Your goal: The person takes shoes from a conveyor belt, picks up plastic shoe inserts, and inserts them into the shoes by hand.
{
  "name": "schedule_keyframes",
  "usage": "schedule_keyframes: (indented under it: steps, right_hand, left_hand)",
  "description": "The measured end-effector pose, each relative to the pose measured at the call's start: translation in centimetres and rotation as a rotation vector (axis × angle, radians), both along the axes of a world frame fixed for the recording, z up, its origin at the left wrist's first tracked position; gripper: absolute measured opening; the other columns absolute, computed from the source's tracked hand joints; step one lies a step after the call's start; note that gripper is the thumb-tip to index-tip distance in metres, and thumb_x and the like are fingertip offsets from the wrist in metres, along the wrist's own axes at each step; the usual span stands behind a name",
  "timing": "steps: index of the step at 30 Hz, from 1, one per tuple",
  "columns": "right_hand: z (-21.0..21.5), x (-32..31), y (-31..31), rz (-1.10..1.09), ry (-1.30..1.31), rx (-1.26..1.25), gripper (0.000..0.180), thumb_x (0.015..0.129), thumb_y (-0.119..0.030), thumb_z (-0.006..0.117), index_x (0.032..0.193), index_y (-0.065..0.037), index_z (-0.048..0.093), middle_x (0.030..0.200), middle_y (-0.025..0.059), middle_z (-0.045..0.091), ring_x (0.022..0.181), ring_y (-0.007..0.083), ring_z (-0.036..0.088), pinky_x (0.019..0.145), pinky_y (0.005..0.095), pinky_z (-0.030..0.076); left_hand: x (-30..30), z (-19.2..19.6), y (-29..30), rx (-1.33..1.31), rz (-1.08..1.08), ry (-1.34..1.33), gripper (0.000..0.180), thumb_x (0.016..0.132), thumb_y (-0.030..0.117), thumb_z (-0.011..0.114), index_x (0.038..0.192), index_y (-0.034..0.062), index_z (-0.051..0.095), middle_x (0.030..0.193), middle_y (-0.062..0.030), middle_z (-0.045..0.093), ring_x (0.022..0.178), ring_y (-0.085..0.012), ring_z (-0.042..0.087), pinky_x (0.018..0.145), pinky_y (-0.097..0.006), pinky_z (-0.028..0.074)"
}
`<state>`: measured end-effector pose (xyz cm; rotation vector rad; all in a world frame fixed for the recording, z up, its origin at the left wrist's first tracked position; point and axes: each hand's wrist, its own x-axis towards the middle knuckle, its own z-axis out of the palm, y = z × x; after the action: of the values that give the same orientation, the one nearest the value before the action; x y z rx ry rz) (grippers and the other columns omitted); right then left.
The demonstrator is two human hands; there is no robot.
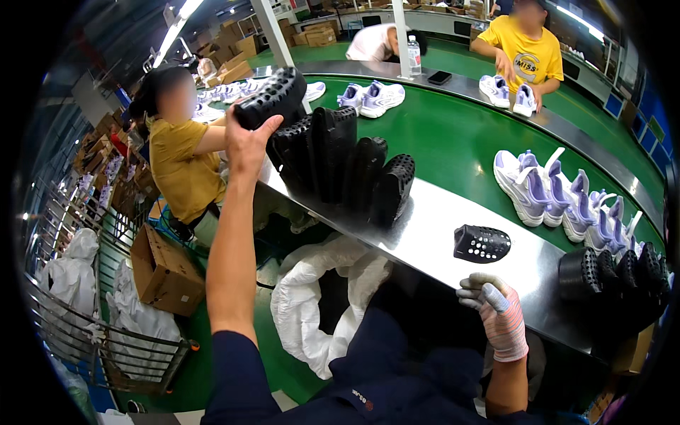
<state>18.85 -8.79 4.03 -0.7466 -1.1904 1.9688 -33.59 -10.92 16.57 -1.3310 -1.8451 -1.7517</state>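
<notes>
My bare left hand is closed round a black perforated plastic shoe insert, held above the left part of the metal ledge. Just right of it, several more black inserts stand in a row of upright stacks on the ledge. My right hand, in a striped glove with grey fingertips, hovers at the ledge's front edge. Its fingers are loosely bent and apart, holding nothing. A single black perforated insert lies on the ledge just beyond the right hand, not touched by it.
Purple-and-white sneakers line the green conveyor at right. More black inserts stand at the ledge's right end. A white-lined bin sits below the ledge. Co-workers in yellow stand at left and across the belt. A wire cart stands left.
</notes>
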Motion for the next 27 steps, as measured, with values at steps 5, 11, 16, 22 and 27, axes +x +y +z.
schedule_keyframes:
  steps: [5, 11, 16, 22, 27]
  right_hand:
    - [-1.2, -0.1, 0.2, -0.004, -0.017, -0.044, 0.048, 0.098, -0.03, 0.068, 0.126, 0.008, 0.062, 0.116, 0.023, 0.07, 0.105, 0.0312, 0.072, 0.093, 0.0393, 0.059]
    - [-1.9, 0.2, -0.2, -0.034, -0.084, -0.091, 0.047, 0.098, -0.029, 0.068, 0.125, 0.009, 0.062, 0.115, 0.0227, 0.071, 0.102, 0.031, 0.073, 0.092, 0.0388, 0.06]
    - [-2.9, 1.8, 0.8, -0.313, -0.226, 0.061, 0.042, 0.101, -0.024, 0.065, 0.125, 0.01, 0.063, 0.116, 0.0205, 0.071, 0.104, 0.0263, 0.072, 0.092, 0.0365, 0.058]
    - [-4.3, 1.8, 4.4, -0.752, -0.754, 0.454, 0.05, 0.092, -0.017, 0.071, 0.136, 0.002, 0.058, 0.121, 0.0178, 0.063, 0.104, 0.0237, 0.066, 0.089, 0.0369, 0.056]
    - [-7.4, 3.0, 6.4, -0.81, -0.854, 0.409, 0.06, 0.088, -0.019, 0.077, 0.139, 0.003, 0.055, 0.127, 0.0179, 0.058, 0.11, 0.027, 0.06, 0.094, 0.0378, 0.053]
  left_hand:
    - [-5.8, -4.3, 3.7, -0.18, 0.099, -0.046, 0.088, 0.071, 0.032, 0.096, 0.14, 0.0031, 0.051, 0.125, -0.0173, 0.07, 0.114, -0.032, 0.068, 0.102, -0.04, 0.052]
    - [-5.1, -7.1, 5.0, -0.34, 0.042, -0.122, 0.095, 0.074, 0.04, 0.094, 0.148, 0.0035, 0.047, 0.134, -0.0199, 0.065, 0.124, -0.033, 0.063, 0.107, -0.04, 0.048]
    - [-5.4, -8.7, 4.7, -0.298, -0.187, -0.155, 0.072, 0.084, 0.025, 0.088, 0.144, 0.0063, 0.052, 0.128, -0.0132, 0.062, 0.115, -0.0234, 0.06, 0.103, -0.035, 0.048]
    - [-5.9, -7.6, 0.1, -0.152, -0.168, -0.281, 0.08, 0.096, 0.025, 0.077, 0.16, 0.0043, 0.033, 0.144, -0.0187, 0.056, 0.129, -0.0264, 0.057, 0.112, -0.036, 0.042]
    - [9.7, -11.1, -2.5, 0.1, 0.085, 0.095, 0.018, 0.106, 0.012, 0.061, 0.114, -0.0027, 0.066, 0.102, -0.011, 0.069, 0.091, -0.0197, 0.066, 0.084, -0.031, 0.055]
